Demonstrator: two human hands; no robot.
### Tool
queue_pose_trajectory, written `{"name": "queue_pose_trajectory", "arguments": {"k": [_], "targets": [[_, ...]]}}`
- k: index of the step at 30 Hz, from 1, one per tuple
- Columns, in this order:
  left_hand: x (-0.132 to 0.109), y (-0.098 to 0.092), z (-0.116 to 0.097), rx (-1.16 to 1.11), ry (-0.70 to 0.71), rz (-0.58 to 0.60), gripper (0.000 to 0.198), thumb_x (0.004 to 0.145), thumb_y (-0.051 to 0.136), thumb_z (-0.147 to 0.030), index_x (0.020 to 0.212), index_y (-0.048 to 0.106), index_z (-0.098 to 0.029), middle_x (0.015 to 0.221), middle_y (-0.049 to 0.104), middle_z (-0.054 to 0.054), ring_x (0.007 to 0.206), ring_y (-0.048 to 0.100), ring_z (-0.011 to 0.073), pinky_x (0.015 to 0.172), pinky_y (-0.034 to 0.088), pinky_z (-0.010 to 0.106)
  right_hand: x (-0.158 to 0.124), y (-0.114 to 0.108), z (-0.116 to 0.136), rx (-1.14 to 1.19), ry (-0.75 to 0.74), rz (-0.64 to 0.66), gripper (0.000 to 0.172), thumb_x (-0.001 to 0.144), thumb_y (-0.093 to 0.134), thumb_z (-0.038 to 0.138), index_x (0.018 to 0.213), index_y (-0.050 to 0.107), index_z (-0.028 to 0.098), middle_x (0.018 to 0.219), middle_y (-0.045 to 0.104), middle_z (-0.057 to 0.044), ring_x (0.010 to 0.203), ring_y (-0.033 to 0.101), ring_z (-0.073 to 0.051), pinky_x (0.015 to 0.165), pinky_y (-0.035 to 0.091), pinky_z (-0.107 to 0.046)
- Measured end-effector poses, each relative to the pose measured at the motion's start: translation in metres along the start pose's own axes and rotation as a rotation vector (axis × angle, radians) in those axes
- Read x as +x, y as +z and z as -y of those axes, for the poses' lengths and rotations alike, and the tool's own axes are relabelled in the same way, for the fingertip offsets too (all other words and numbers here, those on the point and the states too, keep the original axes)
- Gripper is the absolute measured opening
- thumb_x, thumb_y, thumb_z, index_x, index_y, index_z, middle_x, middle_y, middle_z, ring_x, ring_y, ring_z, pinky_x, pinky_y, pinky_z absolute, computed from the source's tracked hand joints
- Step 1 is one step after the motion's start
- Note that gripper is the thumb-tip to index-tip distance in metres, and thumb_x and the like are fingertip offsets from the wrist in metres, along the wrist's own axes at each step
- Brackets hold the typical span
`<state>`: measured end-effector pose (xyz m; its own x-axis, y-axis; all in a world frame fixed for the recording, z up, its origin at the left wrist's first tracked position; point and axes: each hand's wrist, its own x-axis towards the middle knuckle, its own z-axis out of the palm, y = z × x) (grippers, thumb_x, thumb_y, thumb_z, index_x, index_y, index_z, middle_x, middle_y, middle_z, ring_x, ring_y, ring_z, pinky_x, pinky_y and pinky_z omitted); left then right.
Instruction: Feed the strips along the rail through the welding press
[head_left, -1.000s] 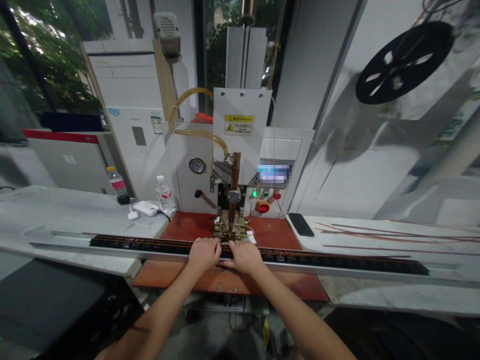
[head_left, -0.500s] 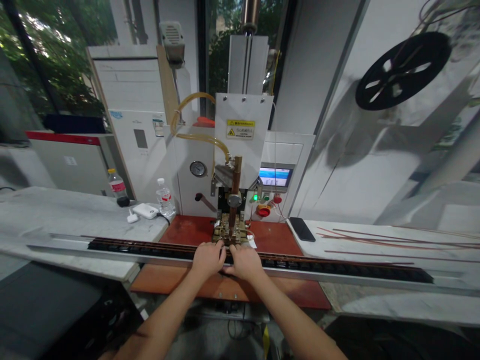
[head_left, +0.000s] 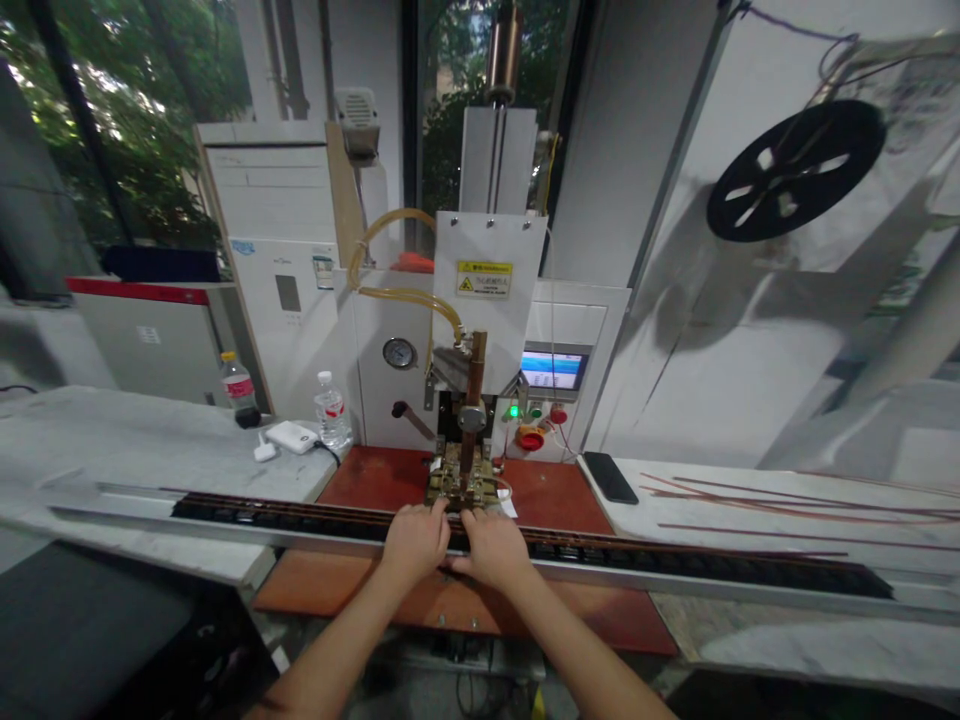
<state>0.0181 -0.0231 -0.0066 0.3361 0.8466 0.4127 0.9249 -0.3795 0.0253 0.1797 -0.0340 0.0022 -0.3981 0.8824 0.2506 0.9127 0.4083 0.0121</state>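
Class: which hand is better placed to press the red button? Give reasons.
Probably the right hand: it rests on the black rail nearer the red button, right of the brass fixture. The left hand would have to cross over it.

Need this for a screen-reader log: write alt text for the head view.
The person's left hand and right hand rest side by side on a long black strip that crosses the bench, right before the brass fixture of a white machine. A phone lies to its right, a water bottle to its left.
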Motion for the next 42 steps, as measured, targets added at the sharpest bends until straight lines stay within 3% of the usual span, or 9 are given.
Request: {"name": "queue_pose_trajectory", "arguments": {"k": [5, 8, 14, 21, 28, 35, 42], "targets": [[0.000, 0.000, 0.000, 0.027, -0.015, 0.014, 0.033, 0.085, 0.035, -0.024, 0.113, 0.052, -0.016, 0.072, 0.063, 0.007, 0.068, 0.059, 0.0200, 0.069, 0.039, 0.032, -0.002, -0.001, -0.002, 0.023, 0.024, -0.003, 0.069, 0.060, 0.056, 0.076, 0.100, 0.053, 0.020, 0.096, 0.060, -0.010, 0.091, 0.055, -0.027, 0.076, 0.040, -0.036], [-0.001, 0.002, 0.000, 0.030, -0.019, 0.020, 0.032, 0.084, 0.036, -0.023, 0.111, 0.052, -0.016, 0.071, 0.062, 0.007, 0.069, 0.059, 0.0201, 0.069, 0.039, 0.031, -0.007, 0.003, -0.002, 0.014, 0.084, -0.045, 0.065, 0.060, 0.058, 0.074, 0.096, 0.053, 0.020, 0.093, 0.060, -0.009, 0.090, 0.055, -0.027, 0.077, 0.039, -0.037], [0.000, 0.003, 0.000, 0.030, -0.030, 0.038, 0.029, 0.083, 0.036, -0.023, 0.107, 0.052, -0.018, 0.072, 0.063, 0.006, 0.069, 0.059, 0.0208, 0.069, 0.039, 0.032, -0.008, 0.004, -0.002, 0.025, 0.062, -0.046, 0.064, 0.062, 0.055, 0.076, 0.093, 0.054, 0.019, 0.091, 0.060, -0.009, 0.088, 0.055, -0.027, 0.077, 0.039, -0.037], [0.001, 0.003, 0.002, 0.022, -0.030, 0.085, 0.029, 0.082, 0.037, -0.022, 0.105, 0.052, -0.016, 0.074, 0.063, 0.008, 0.071, 0.059, 0.0202, 0.072, 0.039, 0.033, -0.007, 0.002, -0.001, 0.042, 0.093, -0.080, 0.068, 0.052, 0.064, 0.073, 0.096, 0.054, 0.021, 0.095, 0.059, -0.009, 0.094, 0.052, -0.030, 0.078, 0.039, -0.039], [0.000, 0.003, 0.003, 0.030, -0.020, 0.067, 0.027, 0.082, 0.037, -0.020, 0.103, 0.054, -0.017, 0.072, 0.063, 0.007, 0.070, 0.059, 0.0204, 0.071, 0.039, 0.032, -0.010, 0.014, 0.000, 0.052, 0.087, -0.111, 0.064, 0.059, 0.059, 0.075, 0.092, 0.054, 0.021, 0.089, 0.059, -0.008, 0.086, 0.054, -0.027, 0.077, 0.038, -0.039], [0.000, 0.005, 0.005, 0.037, -0.027, 0.064, 0.028, 0.083, 0.035, -0.022, 0.103, 0.055, -0.017, 0.073, 0.063, 0.007, 0.070, 0.059, 0.0202, 0.071, 0.039, 0.032, -0.006, 0.004, -0.004, 0.073, 0.050, -0.055, 0.075, 0.057, 0.054, 0.080, 0.102, 0.054, 0.020, 0.096, 0.059, -0.011, 0.094, 0.053, -0.029, 0.078, 0.038, -0.039], [-0.001, 0.002, 0.009, 0.043, -0.041, 0.072, 0.025, 0.082, 0.036, -0.021, 0.097, 0.056, -0.017, 0.071, 0.062, 0.007, 0.070, 0.058, 0.0191, 0.071, 0.039, 0.031, -0.007, 0.005, -0.002, 0.031, 0.084, -0.019, 0.067, 0.060, 0.054, 0.078, 0.093, 0.055, 0.020, 0.088, 0.061, -0.009, 0.084, 0.056, -0.027, 0.074, 0.039, -0.037]]}}
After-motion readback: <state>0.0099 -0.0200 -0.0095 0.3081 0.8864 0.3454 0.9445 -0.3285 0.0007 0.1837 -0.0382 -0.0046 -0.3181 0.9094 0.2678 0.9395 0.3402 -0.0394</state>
